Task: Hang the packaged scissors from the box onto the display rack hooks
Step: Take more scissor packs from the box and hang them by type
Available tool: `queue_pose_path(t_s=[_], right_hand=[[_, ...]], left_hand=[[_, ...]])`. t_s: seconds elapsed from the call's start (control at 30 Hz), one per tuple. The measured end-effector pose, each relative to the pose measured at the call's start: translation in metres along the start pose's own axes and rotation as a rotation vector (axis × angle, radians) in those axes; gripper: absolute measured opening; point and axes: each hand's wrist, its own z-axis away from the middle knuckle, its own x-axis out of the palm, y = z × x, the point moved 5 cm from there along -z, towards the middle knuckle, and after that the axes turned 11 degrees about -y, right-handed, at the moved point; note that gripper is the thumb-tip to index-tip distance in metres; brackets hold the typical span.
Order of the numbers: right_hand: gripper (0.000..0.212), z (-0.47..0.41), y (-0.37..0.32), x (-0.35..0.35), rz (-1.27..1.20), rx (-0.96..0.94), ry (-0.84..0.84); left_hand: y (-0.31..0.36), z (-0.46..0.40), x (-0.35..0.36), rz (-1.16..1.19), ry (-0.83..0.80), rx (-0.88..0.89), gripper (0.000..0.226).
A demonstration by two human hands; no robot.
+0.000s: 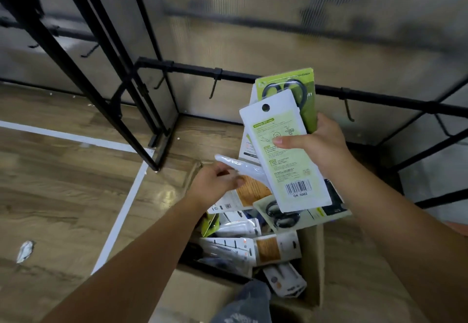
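right hand [321,142] fingers grip scissors packs [286,150] | left hand [215,183] pinches clear pack [240,167]

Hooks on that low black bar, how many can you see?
3. One hook hangs near the bar's left end, one hangs further right, and one is right of the packs in the right hand. The packs may hide more.

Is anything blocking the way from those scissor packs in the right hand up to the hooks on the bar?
Nothing visible does. The right hand holds the scissor packs just below the bar; the nearest hooks hang bare in open air.
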Motion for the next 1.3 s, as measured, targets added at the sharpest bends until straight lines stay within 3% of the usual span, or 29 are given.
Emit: queue_pose_path(t_s=[0.2,0.4,0.47,0.6,0.73,0.87,1.07,1.17,1.3], right_hand=[[0.038,0.020,-0.129,0.007,0.037,-0.029,-0.033],[0.042,0.050,-0.252,0.004,0.068,-0.057,-0.024],[0.043,0.060,-0.289,0.004,0.070,-0.058,-0.033],[0.045,0.076,-0.350,0.004,0.053,-0.068,-0.018],[0.047,0.088,-0.391,0.010,0.022,-0.096,-0.007],[0.051,0.099,-0.415,0.018,-0.012,-0.148,-0.005],[0.047,0.110,-0.445,0.012,-0.036,-0.242,0.037],[0.049,0.117,-0.464,0.001,-0.039,-0.293,0.028],[0.043,0.124,-0.487,-0.011,-0.125,-0.372,-0.028]], left_hand=[[0.139,0.055,-0.019,0.024,-0.045,0.141,0.027],[0.242,0.115,-0.043,-0.106,0.091,0.215,0.026],[0.273,0.133,-0.046,-0.081,0.059,0.259,0.027],[0.329,0.167,-0.049,0.002,-0.029,0.307,0.058],[0.364,0.190,-0.048,0.027,-0.069,0.430,0.038],[0.392,0.209,-0.047,-0.009,-0.036,0.531,0.041],[0.425,0.232,-0.054,-0.121,0.160,0.599,0.025],[0.443,0.239,-0.058,-0.205,0.229,0.642,0.031],[0.467,0.243,-0.061,0.003,0.123,0.661,0.023]])
